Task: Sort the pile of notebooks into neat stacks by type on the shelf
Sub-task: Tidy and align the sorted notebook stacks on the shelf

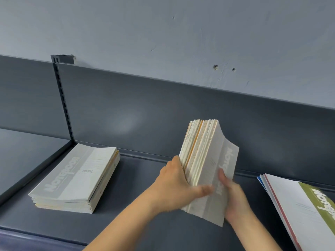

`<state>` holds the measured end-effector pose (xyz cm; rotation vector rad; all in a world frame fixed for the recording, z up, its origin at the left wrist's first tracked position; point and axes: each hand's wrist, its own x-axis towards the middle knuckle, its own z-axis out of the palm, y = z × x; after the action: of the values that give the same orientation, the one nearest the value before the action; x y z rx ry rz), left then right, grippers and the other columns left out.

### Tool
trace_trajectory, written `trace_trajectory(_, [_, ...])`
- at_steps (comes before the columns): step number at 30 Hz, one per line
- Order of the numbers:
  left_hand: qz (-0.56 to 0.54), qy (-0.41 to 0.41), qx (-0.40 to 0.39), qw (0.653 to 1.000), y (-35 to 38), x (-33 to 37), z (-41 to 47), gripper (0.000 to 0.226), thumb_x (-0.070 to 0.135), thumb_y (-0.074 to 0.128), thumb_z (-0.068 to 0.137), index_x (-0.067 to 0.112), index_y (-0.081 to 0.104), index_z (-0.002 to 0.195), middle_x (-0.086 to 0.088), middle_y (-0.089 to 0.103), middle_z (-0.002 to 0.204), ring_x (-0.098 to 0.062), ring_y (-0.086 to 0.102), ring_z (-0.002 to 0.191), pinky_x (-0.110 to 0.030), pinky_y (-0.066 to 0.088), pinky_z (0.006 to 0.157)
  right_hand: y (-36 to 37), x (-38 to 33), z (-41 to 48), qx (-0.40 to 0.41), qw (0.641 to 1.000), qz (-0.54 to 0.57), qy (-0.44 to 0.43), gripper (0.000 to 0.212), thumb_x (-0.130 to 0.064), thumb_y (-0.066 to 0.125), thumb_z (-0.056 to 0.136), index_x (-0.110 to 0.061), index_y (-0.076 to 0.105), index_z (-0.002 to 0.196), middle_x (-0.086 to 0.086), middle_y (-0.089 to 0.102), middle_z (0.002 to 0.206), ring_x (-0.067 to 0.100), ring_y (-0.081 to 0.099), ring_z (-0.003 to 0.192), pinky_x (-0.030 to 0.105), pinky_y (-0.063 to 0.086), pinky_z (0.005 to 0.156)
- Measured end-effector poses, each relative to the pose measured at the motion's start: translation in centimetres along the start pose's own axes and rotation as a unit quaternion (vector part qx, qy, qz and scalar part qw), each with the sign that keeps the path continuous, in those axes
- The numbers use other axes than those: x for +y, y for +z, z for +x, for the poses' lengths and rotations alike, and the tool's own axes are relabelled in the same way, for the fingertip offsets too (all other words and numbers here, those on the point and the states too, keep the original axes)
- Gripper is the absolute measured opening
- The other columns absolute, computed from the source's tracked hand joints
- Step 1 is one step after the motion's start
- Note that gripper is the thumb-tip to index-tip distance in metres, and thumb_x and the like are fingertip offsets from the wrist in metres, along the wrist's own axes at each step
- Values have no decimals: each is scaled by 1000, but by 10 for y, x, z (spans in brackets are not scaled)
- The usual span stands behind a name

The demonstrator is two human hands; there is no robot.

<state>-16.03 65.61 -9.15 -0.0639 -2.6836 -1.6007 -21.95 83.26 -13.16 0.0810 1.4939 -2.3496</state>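
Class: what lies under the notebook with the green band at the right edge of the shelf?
Under the green-banded notebook more notebooks show only as fanned edges, red, white and blue. Their covers and their number are hidden. The pile rests on the shelf.

My left hand (pixel 174 185) and right hand (pixel 233 192), both bare: no gloves, rings or watch. My forearms are uncovered to the frame's lower edge, with no sleeve visible. Fingers slightly motion-blurred.

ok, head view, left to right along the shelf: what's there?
Flat stack of grey notebooks → left hand → upright bundle of notebooks held on edge between both hands → right hand → fanned pile with a green-banded notebook on top.
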Motion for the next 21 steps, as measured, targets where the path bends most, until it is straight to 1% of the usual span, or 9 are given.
trace_trajectory(4, [-126, 43, -156, 979, -19, 20, -23, 67, 51, 76, 71, 38, 43, 128, 23, 63, 118, 8, 59, 108, -14, 51, 85, -11, 8, -12, 2, 995, 74, 65, 47, -41, 51, 87, -7, 67, 117, 21, 66, 116, 40, 65, 103, 51, 48, 89])
trace_trajectory(6, [-187, 32, -169, 967, -17, 19, -27, 66, 46, 79, 72, 45, 43, 127, 19, 66, 118, 0, 62, 110, -23, 55, 87, -15, 14, -15, -12, 990, 109, 88, 49, -41, 50, 88, -5, 68, 116, 23, 64, 120, 42, 62, 107, 54, 47, 93])
trace_trajectory(8, [-234, -15, -175, 956, -10, 19, -30, 72, 38, 79, 71, 52, 38, 129, 6, 68, 118, -16, 66, 109, -45, 56, 91, -18, 17, -18, -47, 981, 145, 118, 47, -38, 44, 94, -1, 70, 109, 26, 65, 115, 43, 66, 99, 53, 54, 81])
trace_trajectory(10, [-254, -35, -173, 951, -3, 23, -33, 79, 27, 81, 73, 54, 34, 130, -1, 69, 119, -22, 67, 108, -53, 53, 93, -22, 16, -19, -68, 973, 170, 143, 47, -31, 39, 100, 0, 74, 99, 25, 69, 106, 40, 69, 89, 49, 58, 69])
trace_trajectory(11, [-255, -38, -168, 951, -1, 25, -34, 79, 24, 81, 74, 50, 33, 132, 2, 69, 119, -21, 67, 109, -51, 52, 95, -23, 14, -22, -77, 971, 170, 151, 45, -29, 39, 101, -1, 74, 101, 24, 68, 109, 38, 68, 94, 49, 57, 74])
trace_trajectory(13, [-251, -49, -155, 954, 3, 30, -37, 66, 21, 76, 80, 42, 38, 129, 11, 70, 115, -12, 68, 107, -42, 53, 96, -21, 10, -30, -109, 966, 168, 165, 46, -36, 56, 93, -2, 61, 124, 24, 56, 131, 42, 54, 120, 56, 40, 102])
trace_trajectory(15, [-248, -55, -147, 956, 6, 33, -41, 49, 25, 70, 85, 43, 43, 122, 16, 71, 111, -8, 68, 104, -33, 55, 92, -23, 7, -32, -128, 968, 141, 162, 71, -36, 77, 73, -5, 54, 132, 24, 49, 138, 45, 45, 128, 58, 28, 111])
trace_trajectory(19, [-267, -88, -84, 956, 9, 32, -48, 52, 37, 68, 80, 38, 44, 127, 10, 73, 108, -11, 70, 99, -27, 56, 81, -29, 7, -31, -140, 971, 109, 161, 65, -43, 74, 75, -9, 59, 128, 22, 55, 133, 42, 51, 123, 56, 35, 107])
trace_trajectory(21, [-276, -112, -62, 953, 7, 31, -53, 49, 36, 64, 83, 36, 46, 128, 7, 73, 108, -12, 71, 97, -25, 55, 76, -29, 5, -29, -121, 977, 80, 154, 55, -47, 66, 82, -10, 64, 122, 21, 63, 122, 39, 62, 108, 52, 48, 94])
